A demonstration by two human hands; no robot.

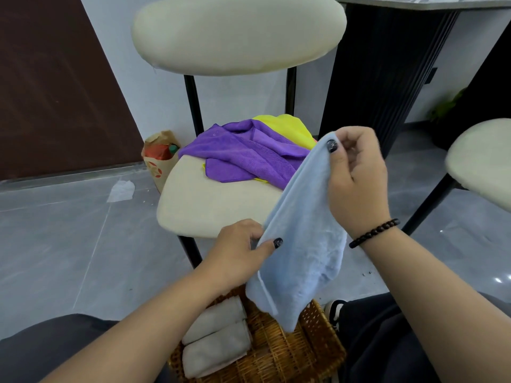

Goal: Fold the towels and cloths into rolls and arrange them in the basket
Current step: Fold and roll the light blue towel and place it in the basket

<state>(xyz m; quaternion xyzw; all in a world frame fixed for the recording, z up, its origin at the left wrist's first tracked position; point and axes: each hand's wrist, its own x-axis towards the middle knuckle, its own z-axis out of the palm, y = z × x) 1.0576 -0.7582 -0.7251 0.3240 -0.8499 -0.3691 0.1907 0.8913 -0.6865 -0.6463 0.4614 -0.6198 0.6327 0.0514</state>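
Two hands up in mid-frame, both on one blue towel (pixel 301 230). Right hand (pixel 356 175) at 2 o'clock of centre, grip clamped on the towel's top corner, thumb pressed over the fabric, a dark bead bracelet (pixel 373 233) at the wrist. Left hand (pixel 243 246) just below centre, grip pinched on the towel's left edge, thumb on top. Towel slung on a slant between the two grips, lower end hanging loose over the basket (pixel 276 355), apart from it.

Basket at 6 o'clock, wicker, on the floor between the knees. Two grey rolls (pixel 215 338) inside, side by side along its left wall, touching each other; right part of the basket bare weave.

Beyond the hands, toward 12 o'clock, a cream chair (pixel 210 200) with black legs and an oval backrest. On the seat's far half a rumpled purple cloth (pixel 243 153), unfolded, lying over a yellow cloth (pixel 287 125); yellow showing behind at the back and as a thin edge below the purple. A sliver of orange at the pile's right edge, too small to tell more.

At 9 o'clock of the seat, on the grey tile floor, a paper bag (pixel 157 161) against the wall, something orange and green inside. A scrap of white paper (pixel 121 190) on the floor left of it. Part of a second cream chair (pixel 481 164) at 3 o'clock.
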